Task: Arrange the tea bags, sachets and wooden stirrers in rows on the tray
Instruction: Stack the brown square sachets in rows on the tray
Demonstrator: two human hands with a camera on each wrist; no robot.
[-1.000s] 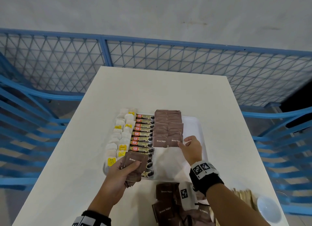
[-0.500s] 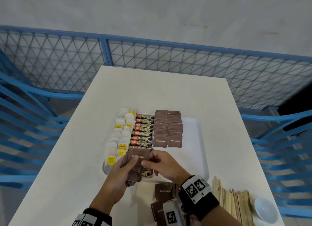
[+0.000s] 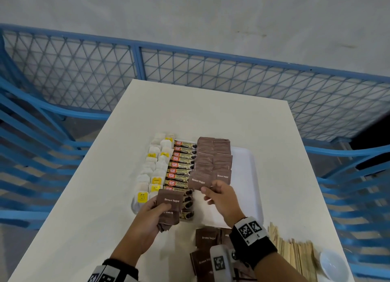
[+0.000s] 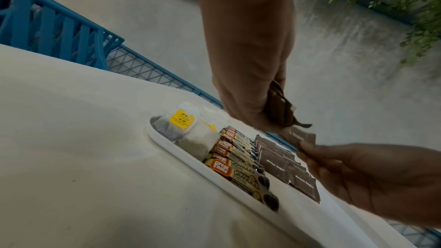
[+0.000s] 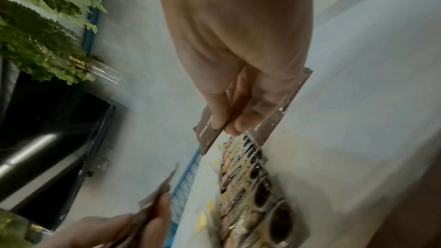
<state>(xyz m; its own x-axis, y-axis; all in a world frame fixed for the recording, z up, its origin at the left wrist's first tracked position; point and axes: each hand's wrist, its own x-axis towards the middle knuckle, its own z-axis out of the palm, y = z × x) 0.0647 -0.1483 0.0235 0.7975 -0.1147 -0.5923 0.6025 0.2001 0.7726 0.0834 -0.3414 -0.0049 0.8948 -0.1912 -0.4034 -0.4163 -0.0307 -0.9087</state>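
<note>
A white tray [image 3: 244, 176] holds a column of tea bags [image 3: 155, 170], a row of coffee granule sticks [image 3: 181, 165] and a row of brown sugar sachets [image 3: 213, 155]. My left hand [image 3: 160, 208] grips a small stack of brown sugar sachets [image 3: 169, 205] above the tray's near left corner. My right hand [image 3: 207, 189] pinches a single brown sugar sachet [image 3: 197, 181] just over the near end of the sachet row. The left wrist view shows the stack [image 4: 279, 108] in my left hand [image 4: 250, 101]. In the right wrist view my right hand [image 5: 226, 125] pinches the sachet [image 5: 206, 135].
Loose brown sugar sachets [image 3: 205, 237] lie on the white table [image 3: 190, 113] just before the tray. Wooden stirrers [image 3: 295, 254] and a white bowl [image 3: 333, 265] sit at the near right. Blue railings [image 3: 211, 70] surround the table. The tray's right half is bare.
My right hand left the sachet row, came to the stack in my left hand, took one sachet and carried it back over the tray. The left hand stayed put.
</note>
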